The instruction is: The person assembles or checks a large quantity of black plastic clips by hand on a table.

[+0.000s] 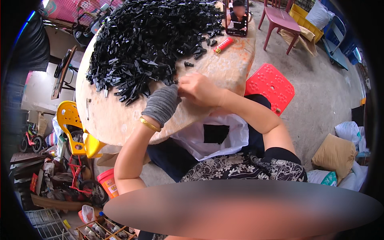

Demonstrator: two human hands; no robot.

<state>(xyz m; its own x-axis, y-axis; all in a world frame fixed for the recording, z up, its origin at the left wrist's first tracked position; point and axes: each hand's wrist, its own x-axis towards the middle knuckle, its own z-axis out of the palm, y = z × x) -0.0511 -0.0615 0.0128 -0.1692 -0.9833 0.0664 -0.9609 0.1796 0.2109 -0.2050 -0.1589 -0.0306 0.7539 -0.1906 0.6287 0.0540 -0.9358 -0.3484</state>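
Centrally, 2 hands are shown brought together at the near edge of a heap of black pieces (140,48), above a round table (116,128). The left hand (163,103) is clad in a grey glove, and a gold-coloured bangle (150,124) is worn at its wrist; the right hand (198,89) is bare. The fingers of both hands are bent inward, with the tips set close together; whether a piece is gripped between them cannot be told, the tips being partly hidden.

The heap is spread directly beyond the fingers and chiefly to their left. Several loose pieces (189,64) are strewn just beyond the right fingers. A red lighter (223,45) is laid farther out, beyond the fingers and to the right; past it, a phone (237,20) with a lit screen is placed.

Below the fingers, a white sheet (188,144) is draped over the lap, and by it a black patch (216,133) is framed. To the right of the fingers, a red stool (271,88) is positioned beside the table; farther off, beyond the fingers on that side, a maroon chair (285,25) and a yellow crate (318,33) are seen. To the left of the fingers, and nearer the body, a yellow chair (93,146) and a red bucket (107,182) are situated.
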